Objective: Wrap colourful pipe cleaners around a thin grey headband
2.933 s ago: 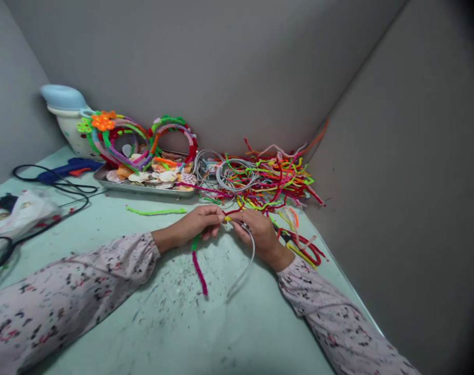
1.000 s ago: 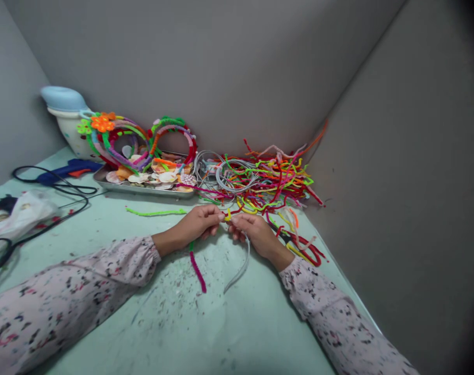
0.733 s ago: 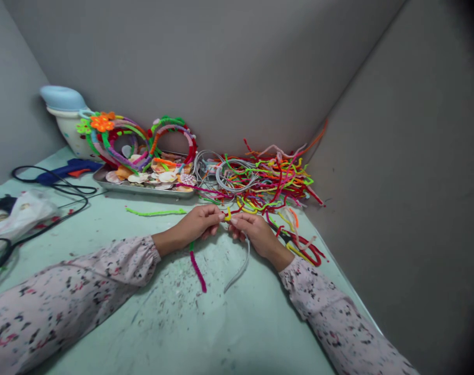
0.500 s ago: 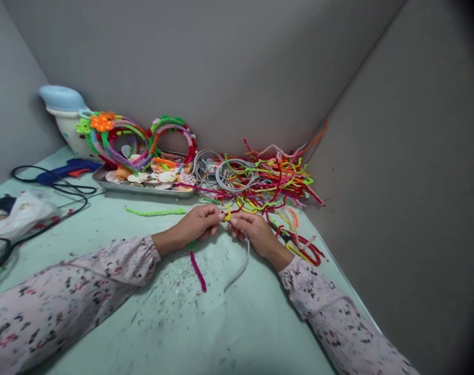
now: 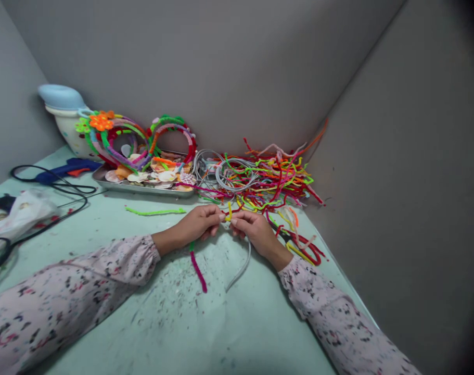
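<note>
Between my hands is a headband, its wrapped magenta end [image 5: 198,272] hanging below the left hand and its bare grey end [image 5: 242,271] curving down below the right. My left hand [image 5: 200,222] is closed, thumb and fingers pinching the band near its middle. Facing it, my right hand [image 5: 255,230] also pinches, with thumb and fingertips at a yellow pipe cleaner [image 5: 229,211] on the band. One end of that pipe cleaner sticks up between the fingertips. The band's middle is mostly hidden by the fingers.
Behind my hands lie coiled grey wires [image 5: 234,177] and a heap of coloured pipe cleaners [image 5: 283,177]. A metal tray [image 5: 143,191] holds shells and wrapped headbands [image 5: 172,125]. Scissors [image 5: 299,251] lie right; a blue glue gun [image 5: 67,169], black cable [image 5: 75,190] and plastic bag [image 5: 29,213] lie left.
The upright end of the yellow pipe cleaner has straightened slightly and shifted a little to the right. Both hands stay almost where they were; the grey end has swung slightly right.
</note>
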`<state>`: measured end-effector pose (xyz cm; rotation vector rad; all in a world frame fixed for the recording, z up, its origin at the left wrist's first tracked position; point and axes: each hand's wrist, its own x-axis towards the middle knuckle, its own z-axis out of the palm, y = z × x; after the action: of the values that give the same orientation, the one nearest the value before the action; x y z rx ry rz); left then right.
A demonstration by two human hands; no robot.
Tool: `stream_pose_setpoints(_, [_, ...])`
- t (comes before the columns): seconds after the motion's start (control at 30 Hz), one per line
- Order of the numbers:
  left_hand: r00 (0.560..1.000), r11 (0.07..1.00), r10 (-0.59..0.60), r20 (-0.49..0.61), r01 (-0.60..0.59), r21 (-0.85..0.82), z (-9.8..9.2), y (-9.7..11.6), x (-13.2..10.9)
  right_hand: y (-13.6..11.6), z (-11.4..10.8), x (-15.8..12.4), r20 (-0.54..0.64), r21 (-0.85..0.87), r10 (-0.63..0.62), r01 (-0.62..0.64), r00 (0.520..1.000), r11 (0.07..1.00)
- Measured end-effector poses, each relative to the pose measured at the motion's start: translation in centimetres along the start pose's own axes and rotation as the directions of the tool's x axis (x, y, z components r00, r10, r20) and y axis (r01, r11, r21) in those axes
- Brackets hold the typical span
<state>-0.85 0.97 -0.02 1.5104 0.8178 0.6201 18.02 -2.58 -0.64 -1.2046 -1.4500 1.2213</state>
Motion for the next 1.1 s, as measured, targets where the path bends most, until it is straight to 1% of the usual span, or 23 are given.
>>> stream_pose_setpoints(0.2, [1.000,1.000,0.003,0.008,-0.003,0.005,0.00,-0.03,-0.03,0.06,-0.05,0.01,0.010,-0.038,-0.012,0.012,1.000,0.999])
stream_pose_setpoints(0.47, [1.000,1.000,0.001,0.008,-0.001,0.005,-0.09,-0.02,0.03,-0.38,0.06,-0.09,-0.009,-0.028,0.013,-0.014,1.000,1.000])
stream_pose_setpoints(0.63, [1.000,1.000,-0.003,0.011,0.003,-0.002,-0.07,-0.12,0.07,-0.29,-0.03,-0.07,0.005,-0.040,-0.008,0.008,1.000,0.999])
stream_pose_setpoints(0.97, [1.000,1.000,0.000,0.024,0.000,-0.001,-0.16,-0.29,0.10,-0.35,-0.01,-0.10,-0.016,-0.116,-0.065,0.063,0.998,0.991])
stream_pose_setpoints(1.1, [1.000,1.000,-0.008,0.008,0.008,0.006,-0.14,-0.12,0.10,-0.43,0.11,-0.12,-0.041,-0.100,-0.069,0.064,0.997,0.993])
